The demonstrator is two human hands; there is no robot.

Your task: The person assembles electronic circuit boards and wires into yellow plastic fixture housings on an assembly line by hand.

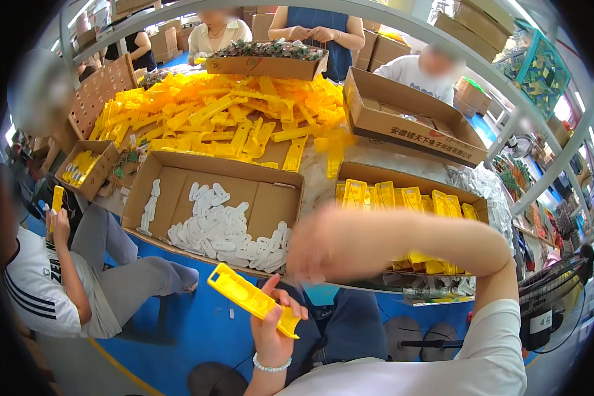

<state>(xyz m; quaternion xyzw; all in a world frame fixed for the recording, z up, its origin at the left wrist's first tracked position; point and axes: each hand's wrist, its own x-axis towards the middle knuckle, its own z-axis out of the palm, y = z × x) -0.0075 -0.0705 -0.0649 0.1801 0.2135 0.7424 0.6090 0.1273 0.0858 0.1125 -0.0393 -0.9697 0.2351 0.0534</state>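
Observation:
My left hand [275, 323] grips a long yellow plastic casing [251, 298], held tilted over my lap, with a bead bracelet on that wrist. My right hand [310, 254] is motion-blurred; it hovers by the near right corner of a cardboard box [178, 181] holding white plastic pieces [221, 231]. I cannot tell what, if anything, its fingers hold. To the right stands another cardboard box [376, 175] with yellow casings [402, 197] standing upright in rows.
A large heap of yellow casings [218, 115] covers the table. Beyond it sit a tray of dark small parts [267, 56] and an open cardboard box [409, 122]. A seated person at left holds a yellow piece [57, 198]. Others stand behind. A fan [551, 290] stands right.

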